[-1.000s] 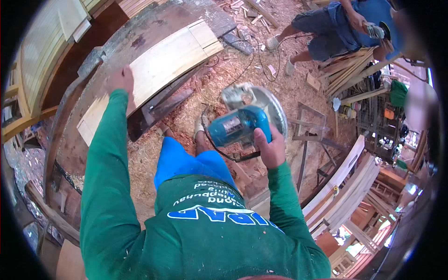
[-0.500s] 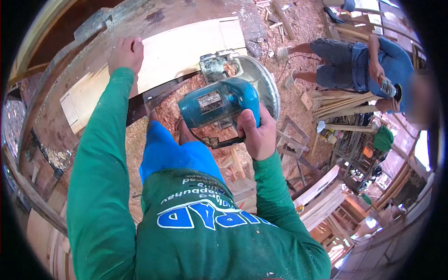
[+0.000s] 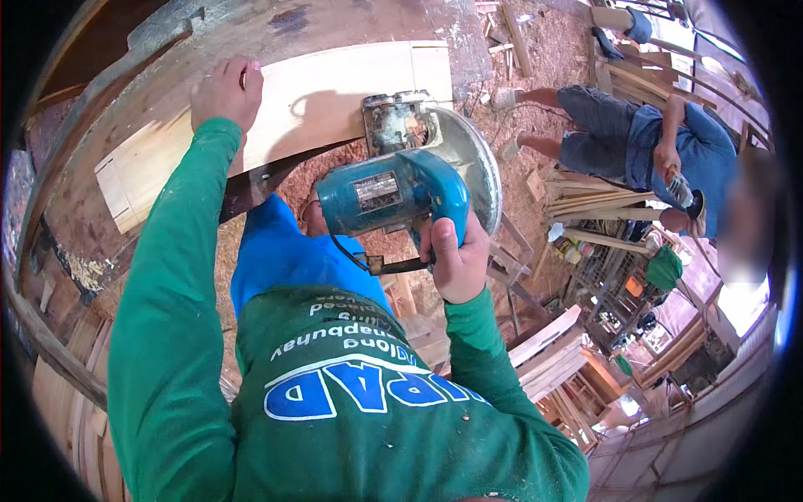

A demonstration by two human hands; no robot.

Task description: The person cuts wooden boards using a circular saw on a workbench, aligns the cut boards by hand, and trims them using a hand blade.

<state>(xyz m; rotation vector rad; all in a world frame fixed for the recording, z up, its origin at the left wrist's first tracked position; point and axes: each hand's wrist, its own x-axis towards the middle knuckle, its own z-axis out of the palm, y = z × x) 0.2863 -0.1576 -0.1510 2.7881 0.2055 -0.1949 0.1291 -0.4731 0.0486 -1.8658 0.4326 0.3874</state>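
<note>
My right hand (image 3: 460,258) is closed around the rear handle of a teal circular saw (image 3: 376,194). The saw's base and round metal blade guard (image 3: 473,159) sit at the board's near edge, toward its right end. The blade itself is hidden. My left hand (image 3: 227,94) grips a pale wooden board (image 3: 309,88) left of the saw, fingers curled and a ring on one of them. Thin lines cross the board near both ends. A dark shadow falls on the wood beside the saw.
Beneath the board is a worn workbench (image 3: 201,58). Wood shavings (image 3: 548,50) cover the floor. At right, another person (image 3: 619,134) holds what looks like an angle grinder (image 3: 684,194). Stacked lumber (image 3: 548,368) and a wooden stand (image 3: 514,259) stand to my right.
The saw has shifted slightly left relative to the board's right end, and its shadow on the wood has grown. Both hands keep their hold. The other person's tool sits a little lower in view.
</note>
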